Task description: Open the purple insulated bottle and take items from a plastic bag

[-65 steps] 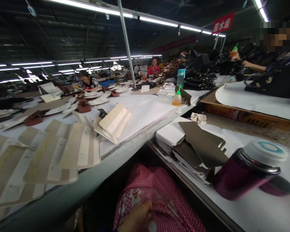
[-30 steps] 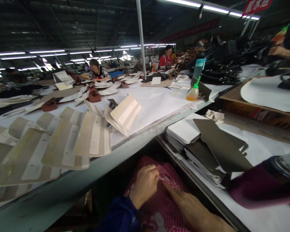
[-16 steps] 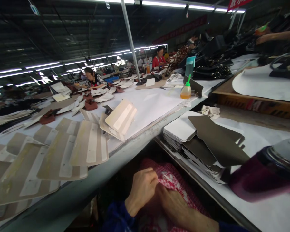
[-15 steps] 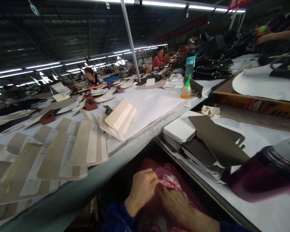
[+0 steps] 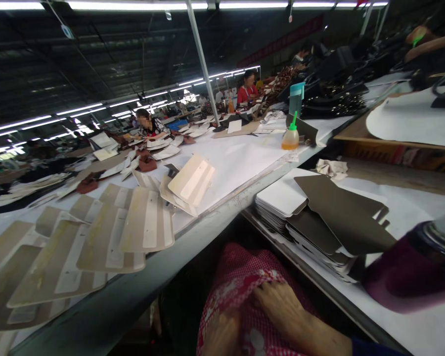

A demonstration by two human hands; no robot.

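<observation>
A red-and-white checked apron (image 5: 241,262) with a floral band lies over my lap below the table edge. My right hand (image 5: 280,304) is closed on a fold of it, fingertips bent into the cloth. Low in the view, my left hand (image 5: 222,333) is blurred against the apron, and its fingers are hidden by the fabric. On the table to the left, several beige panels (image 5: 148,222) with pale strips lie overlapped. A stack of dark and white flat pieces (image 5: 337,212) rests to the right of my hands.
A purple flask (image 5: 404,272) stands at the right. Farther back are a glue bottle (image 5: 290,136) with a green tip, a teal bottle (image 5: 296,99) and crumpled paper (image 5: 332,168). A metal pole (image 5: 203,64) rises behind the table. Other people work beyond; one arm (image 5: 435,47) shows upper right.
My left hand has gone down and partly under the apron cloth. The right hand still holds the apron, whose fabric is now spread wider. The view has shifted slightly left.
</observation>
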